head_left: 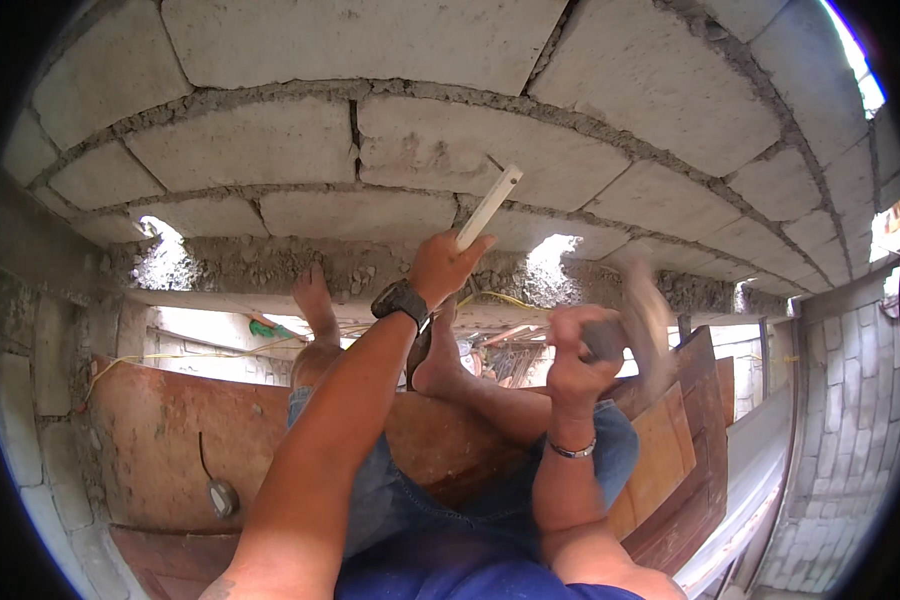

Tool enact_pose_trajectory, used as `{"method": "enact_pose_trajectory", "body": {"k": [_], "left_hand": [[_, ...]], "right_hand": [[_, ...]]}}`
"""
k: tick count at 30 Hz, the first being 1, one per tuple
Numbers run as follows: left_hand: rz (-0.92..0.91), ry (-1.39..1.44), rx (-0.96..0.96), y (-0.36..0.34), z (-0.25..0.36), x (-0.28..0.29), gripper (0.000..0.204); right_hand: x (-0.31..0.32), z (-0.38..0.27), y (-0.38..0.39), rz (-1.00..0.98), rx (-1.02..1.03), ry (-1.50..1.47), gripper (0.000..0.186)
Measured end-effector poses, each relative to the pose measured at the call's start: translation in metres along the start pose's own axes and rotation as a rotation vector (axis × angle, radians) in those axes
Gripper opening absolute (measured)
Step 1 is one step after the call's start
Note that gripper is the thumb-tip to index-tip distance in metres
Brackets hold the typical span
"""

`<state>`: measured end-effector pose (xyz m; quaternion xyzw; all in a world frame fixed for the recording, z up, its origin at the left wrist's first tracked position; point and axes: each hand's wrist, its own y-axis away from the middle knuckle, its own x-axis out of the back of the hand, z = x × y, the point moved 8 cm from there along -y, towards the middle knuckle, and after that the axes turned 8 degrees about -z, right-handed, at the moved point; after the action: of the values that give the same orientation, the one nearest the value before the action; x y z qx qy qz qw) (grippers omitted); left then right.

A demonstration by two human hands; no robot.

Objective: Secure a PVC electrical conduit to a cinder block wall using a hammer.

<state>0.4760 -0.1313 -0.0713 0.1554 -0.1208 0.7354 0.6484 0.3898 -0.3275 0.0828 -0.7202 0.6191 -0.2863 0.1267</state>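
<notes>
My left hand, with a dark watch on its wrist, is closed on a narrow cream bar. The bar reaches up across the grey block wall, and a short, thin dark line shows beside its upper end. My right hand is raised at the right, closed on a tool smeared by motion, perhaps a hammer; its shape is unclear. A bare foot rests against the rubble-strewn ledge below the blocks, and the other bare foot is under my left wrist.
Brown boards lie beneath my legs and to the right. A yellow cord runs across the left. A small grey device with a dark cord sits on the left board. Ragged openings break the wall's lower edge. Block walls flank both sides.
</notes>
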Motion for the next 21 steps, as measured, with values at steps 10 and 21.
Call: {"method": "enact_pose_trajectory", "body": {"k": [10,21], "left_hand": [[0.004,0.298,0.040,-0.011,-0.018,-0.027,0.049],[-0.014,0.336,0.071,-0.012,-0.025,-0.027,0.047]], "right_hand": [[-0.044,0.100,-0.046,-0.136,-0.152,0.500,0.020],[-0.041,0.038,-0.038,-0.041,0.188,0.536,0.019]]}}
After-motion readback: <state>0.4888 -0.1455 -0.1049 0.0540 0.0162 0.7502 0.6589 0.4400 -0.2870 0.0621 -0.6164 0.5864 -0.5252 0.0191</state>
